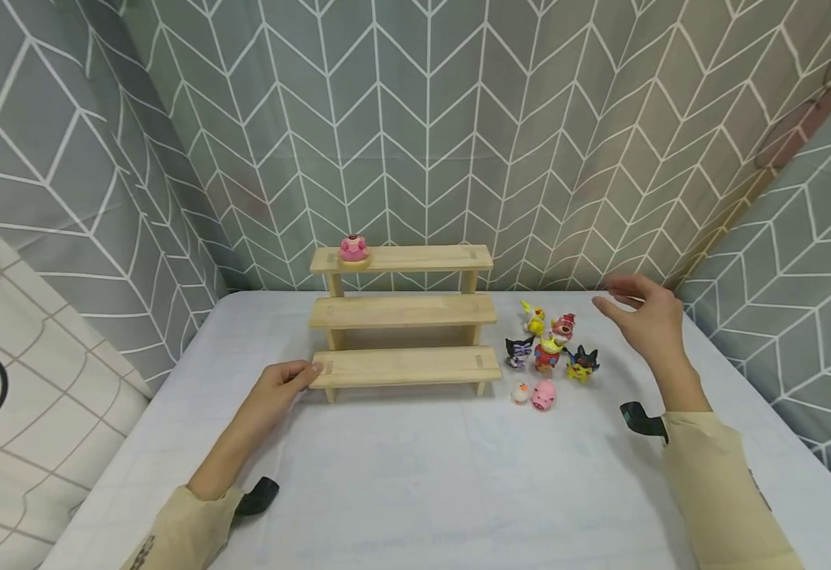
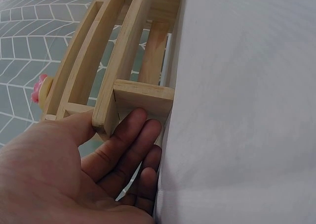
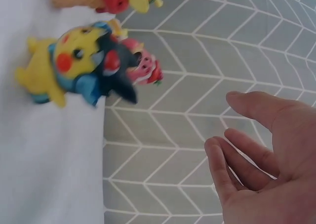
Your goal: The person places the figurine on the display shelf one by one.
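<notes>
A three-tier wooden display stand (image 1: 404, 368) stands on the white cloth. My left hand (image 1: 278, 393) holds the left end of its lowest tier, thumb on top and fingers beneath, as the left wrist view shows the board (image 2: 105, 103) between them. On the top tier, near its left end, sits a pink figurine with a tan base (image 1: 354, 250). To the right, my right hand (image 1: 645, 317) hovers beside the toy figures with thumb and fingers apart, holding nothing. Nearest to it is a yellow figure with a dark-eared hood (image 1: 582, 364), seen large in the right wrist view (image 3: 79, 61).
Right of the stand cluster a yellow figure (image 1: 535, 321), a pink one with a red hat (image 1: 563, 327), a red-and-yellow one (image 1: 547, 353), and a black-and-purple one (image 1: 518, 352). Closer lie a small white figure (image 1: 520, 393) and a pink pig (image 1: 544, 394). Patterned curtain (image 1: 415, 119) hangs behind.
</notes>
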{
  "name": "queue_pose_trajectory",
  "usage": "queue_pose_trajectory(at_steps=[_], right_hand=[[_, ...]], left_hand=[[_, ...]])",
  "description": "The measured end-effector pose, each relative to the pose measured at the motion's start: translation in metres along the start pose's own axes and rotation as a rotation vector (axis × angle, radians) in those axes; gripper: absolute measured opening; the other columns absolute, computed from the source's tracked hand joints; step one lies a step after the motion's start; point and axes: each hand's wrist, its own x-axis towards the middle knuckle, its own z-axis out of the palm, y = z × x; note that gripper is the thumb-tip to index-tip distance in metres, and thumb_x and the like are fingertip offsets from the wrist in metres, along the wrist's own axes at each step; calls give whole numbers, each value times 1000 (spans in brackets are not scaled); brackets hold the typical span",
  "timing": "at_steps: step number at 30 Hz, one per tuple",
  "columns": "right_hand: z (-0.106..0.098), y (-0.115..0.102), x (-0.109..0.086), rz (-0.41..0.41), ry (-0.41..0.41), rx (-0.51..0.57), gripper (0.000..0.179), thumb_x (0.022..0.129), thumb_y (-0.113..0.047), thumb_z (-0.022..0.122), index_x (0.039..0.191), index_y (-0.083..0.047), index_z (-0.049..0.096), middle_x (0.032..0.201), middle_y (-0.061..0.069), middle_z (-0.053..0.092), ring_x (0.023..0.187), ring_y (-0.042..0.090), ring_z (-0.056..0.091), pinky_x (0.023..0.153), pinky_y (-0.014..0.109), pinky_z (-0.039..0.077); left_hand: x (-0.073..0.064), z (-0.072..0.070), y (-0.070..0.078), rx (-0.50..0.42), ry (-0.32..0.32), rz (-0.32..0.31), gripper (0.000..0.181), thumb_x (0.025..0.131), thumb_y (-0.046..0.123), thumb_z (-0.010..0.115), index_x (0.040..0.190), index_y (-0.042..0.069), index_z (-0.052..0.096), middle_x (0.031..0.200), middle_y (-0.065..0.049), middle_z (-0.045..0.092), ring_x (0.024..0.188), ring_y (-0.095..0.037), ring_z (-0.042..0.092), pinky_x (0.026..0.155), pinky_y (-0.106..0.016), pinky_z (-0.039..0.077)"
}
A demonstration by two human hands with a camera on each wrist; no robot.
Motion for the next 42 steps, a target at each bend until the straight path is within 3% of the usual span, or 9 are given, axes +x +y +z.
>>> queue_pose_trajectory(at_steps=[2,5,9,19,25,29,37,39,42], right_hand=[[-2,4,-1,0,-12,-4,46,98,-35,76,132,-5,68,128,19,71,118,38,71,93,18,53],[-5,10,-3,-3,-25,5,44,98,-34,77,130,-6,69,127,20,71,107,13,74,84,5,46],[-10,16,-6,-7,-31,28,44,98,-34,77,129,-4,69,126,21,71,91,-22,53,79,-1,43],[-23,28,-13,-2,-141,-2,46,101,-43,71,126,-5,72,124,21,72,85,-28,48,71,1,44],[-24,31,-13,-46,-232,-6,43,102,-43,70,124,-6,74,121,18,73,87,-25,51,73,4,45],[-24,30,-12,-57,-347,-6,41,104,-42,68,125,-7,74,119,17,75,89,-18,57,78,15,49],[-20,30,-15,-14,-595,19,47,106,-42,64,134,-4,68,122,15,75,110,24,71,99,59,52],[-19,29,-15,-14,-646,22,48,106,-41,64,135,-3,67,124,15,74,116,33,69,101,63,51],[-16,29,-16,-23,-706,33,45,104,-38,68,135,-5,68,124,13,74,120,34,67,100,56,54]], left_hand=[[0,0,0,-2,0,-3,53,108,48,57,126,1,73,111,-6,63,109,-20,49,93,-31,42],[0,0,0,-8,-3,-3,53,108,47,58,126,0,72,111,-5,63,109,-20,48,93,-31,42],[1,1,-1,-15,-7,-3,53,108,47,58,127,0,72,113,-6,64,110,-20,49,94,-31,43],[1,2,-1,-3,-3,1,51,109,45,57,127,0,72,112,-5,64,109,-20,49,93,-29,43],[0,1,0,5,6,-3,51,109,45,57,126,-1,73,112,-5,64,109,-19,49,92,-29,43],[-1,0,-1,0,-3,8,51,109,46,57,125,0,73,107,-3,61,106,-18,48,90,-29,42],[-1,-1,-3,-17,-17,14,50,108,47,58,124,2,73,104,0,58,103,-17,46,87,-29,41],[-1,-1,-2,-13,-15,6,52,108,48,58,126,2,73,107,-1,59,105,-17,47,89,-29,42],[-1,-1,-1,-6,-9,2,53,108,49,58,126,1,73,107,-2,60,106,-18,47,89,-29,42]])
